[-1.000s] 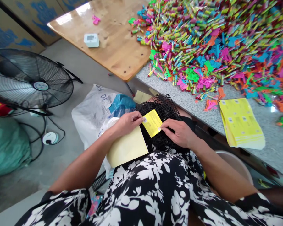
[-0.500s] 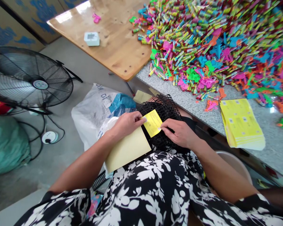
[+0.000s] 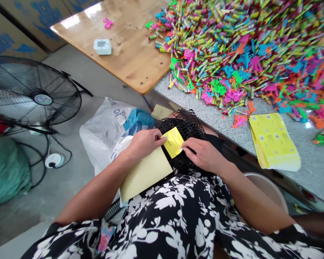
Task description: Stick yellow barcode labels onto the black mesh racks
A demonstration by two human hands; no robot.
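A small square yellow label (image 3: 173,142) with fine print is stretched between my two hands above my lap. My left hand (image 3: 148,141) pinches its upper left edge. At the lower right edge, the thumb and fingers of my right hand (image 3: 201,153) grip it. A pale yellow sheet (image 3: 147,174) lies under my left hand and wrist; whether the left fingers also hold it is hidden. Beneath the label is a black mesh basket (image 3: 190,124) on my lap, partly covered by my hands.
A big heap of colourful small tubes and plastic pieces (image 3: 218,68) covers much of the grey stone table (image 3: 232,133). Yellow label sheets (image 3: 275,140) are stacked at its edge. A wooden table (image 3: 129,57) bears a white timer (image 3: 102,46). Left are a plastic bag (image 3: 99,126) and a fan (image 3: 43,99).
Both hands keep hold of the yellow label with hardly any movement. The camera view has shifted slightly, so the surroundings appear a little further left.
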